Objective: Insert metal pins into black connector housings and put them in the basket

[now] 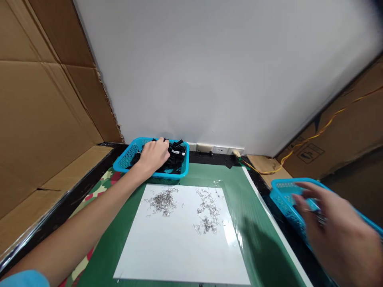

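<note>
My left hand (155, 153) reaches into a blue plastic basket (119, 164) at the back left, its fingers bent down among thin black strip-like pieces (177, 156). The fingertips are hidden, so what they grip cannot be made out. At the right, my right hand (332, 223) is blurred over a second blue basket (287, 207). Its thumb and forefinger are apart, with the basket showing between them. Small dark, shiny items show beneath the palm, too blurred to name. Two piles of small bent metal wire pieces, a left pile (163, 201) and a right pile (208, 213), lie on a white board (179, 255).
The board lies on a green mat (236, 187) under clear film. Cardboard panels (44, 99) stand left and right. Behind is a grey-white wall (194, 71) with power sockets (220, 150) low down. A yellow-red cable (287, 157) runs from the plug to the right.
</note>
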`<state>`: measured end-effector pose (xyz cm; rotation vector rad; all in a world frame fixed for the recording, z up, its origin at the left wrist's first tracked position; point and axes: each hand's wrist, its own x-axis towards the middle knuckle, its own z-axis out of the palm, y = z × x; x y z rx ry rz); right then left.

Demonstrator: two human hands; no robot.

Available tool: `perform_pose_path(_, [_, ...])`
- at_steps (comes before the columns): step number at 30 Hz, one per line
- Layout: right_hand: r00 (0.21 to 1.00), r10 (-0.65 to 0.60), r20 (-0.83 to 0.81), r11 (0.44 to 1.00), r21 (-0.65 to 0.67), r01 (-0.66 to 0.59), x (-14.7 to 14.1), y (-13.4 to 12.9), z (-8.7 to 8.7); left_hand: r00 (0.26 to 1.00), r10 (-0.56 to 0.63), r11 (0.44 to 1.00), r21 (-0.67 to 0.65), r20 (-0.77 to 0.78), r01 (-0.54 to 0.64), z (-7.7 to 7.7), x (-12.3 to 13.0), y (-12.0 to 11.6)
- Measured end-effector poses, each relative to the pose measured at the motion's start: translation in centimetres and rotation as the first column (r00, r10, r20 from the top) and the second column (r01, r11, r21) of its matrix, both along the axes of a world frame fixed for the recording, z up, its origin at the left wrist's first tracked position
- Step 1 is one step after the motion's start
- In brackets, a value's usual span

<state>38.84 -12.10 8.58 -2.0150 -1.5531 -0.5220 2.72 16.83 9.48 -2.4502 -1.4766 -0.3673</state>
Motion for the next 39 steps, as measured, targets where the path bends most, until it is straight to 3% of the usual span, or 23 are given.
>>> perform_pose_path(2, [0.964,0.233,-0.129,0.963,-0.106,-0.247,-4.2,2.6,0.5,1.0,0.012,0.998,0.053,0.02,-0.013,0.6,-0.1,-0.3])
perform_pose_path(4, [0.866,0.384,-0.321,0.838,-0.271,-0.473,-8.1,5.0,0.4,0.999,0.009,0.993,0.114,0.043,-0.014,1.2,-0.6,-0.9])
perform_pose_path(5, [0.823,0.399,-0.405,0.779,-0.323,-0.537,-9.8,6.0,0.1,0.999,0.003,0.989,0.146,0.054,-0.011,1.4,-1.0,-1.4])
perform_pose_path(7, [0.759,0.406,-0.509,0.711,-0.345,-0.612,-12.5,7.8,-0.8,0.998,-0.018,0.979,0.204,0.066,0.004,1.4,-2.0,-2.6])
perform_pose_path(10, [0.73,0.413,-0.545,0.671,-0.359,-0.648,-15.1,9.7,-2.3,0.994,-0.073,0.961,0.274,0.086,0.047,0.1,-4.1,-4.9])
perform_pose_path(12, [0.73,0.42,-0.539,0.665,-0.365,-0.651,-16.1,10.5,-3.1,0.955,-0.265,0.899,0.391,0.13,0.196,-1.5,-5.3,-6.7])
perform_pose_path(15, [0.745,0.434,-0.507,0.659,-0.385,-0.646,-17.2,11.0,-4.0,0.858,-0.477,0.83,0.418,0.189,0.369,-4.4,-6.4,-9.6])
perform_pose_path(19, [0.784,0.481,-0.391,0.654,-0.435,-0.619,-18.3,11.0,-4.9,0.746,-0.582,0.81,0.319,0.324,0.493,-7.0,-6.3,-12.9])
perform_pose_path(25, [0.768,0.609,-0.2,0.643,-0.443,-0.625,-19.0,10.4,-5.8,0.65,-0.538,0.824,0.174,0.537,0.539,-7.7,-5.4,-14.7])
perform_pose_path(28, [0.76,0.607,-0.233,0.642,-0.419,-0.642,-18.5,10.1,-5.9,0.629,-0.468,0.841,0.094,0.621,0.534,-7.6,-5.3,-15.0])
perform_pose_path(33, [0.793,0.499,-0.35,0.701,-0.375,-0.606,-17.4,9.4,-6.0,0.608,-0.36,0.856,-0.01,0.708,0.518,-7.8,-5.3,-15.4])
perform_pose_path(39, [0.776,0.576,-0.255,0.696,-0.346,-0.63,-17.7,9.0,-6.9,0.616,-0.285,0.862,-0.086,0.735,0.5,-8.2,-5.2,-15.4])
